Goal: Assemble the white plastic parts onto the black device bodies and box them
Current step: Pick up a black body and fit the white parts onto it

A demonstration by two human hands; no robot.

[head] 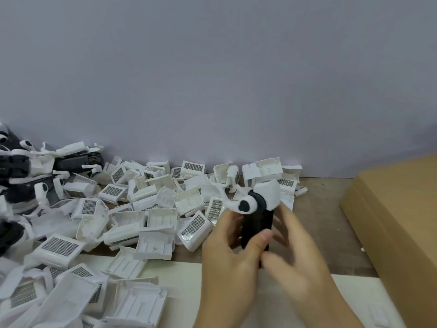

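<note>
Left hand (228, 254) grips the black body (259, 223) upright above the bench: thumb lies across its lower front, fingers curl round the left side. Body sticks up out of the grip, so its top half is clear of the fingers

White part (268, 192) sits on top of the body, tilted right, edges blurred. A white arm with a black round end (241, 204) juts left from the top, just above the left fingers

Right hand (299, 263) is beside the body on its right, fingers spread and fairly straight, heavily motion-blurred. Palm heel is near the body's lower end; can't tell if it touches. It isn't wrapped round anything that shows

Loose white parts (132, 216) are heaped over the left and middle of the bench, back to the wall (212, 79), many with grid-patterned faces up. Far left, a pile of black units with white parts on (21, 171), partly cut off by the frame edge

Flat cardboard stack (402, 209) lies on the right, well apart from the hands. White sheet (179, 275) covers the near bench under the hands; bare brown bench (324, 221) shows between sheet, heap and cardboard
</note>
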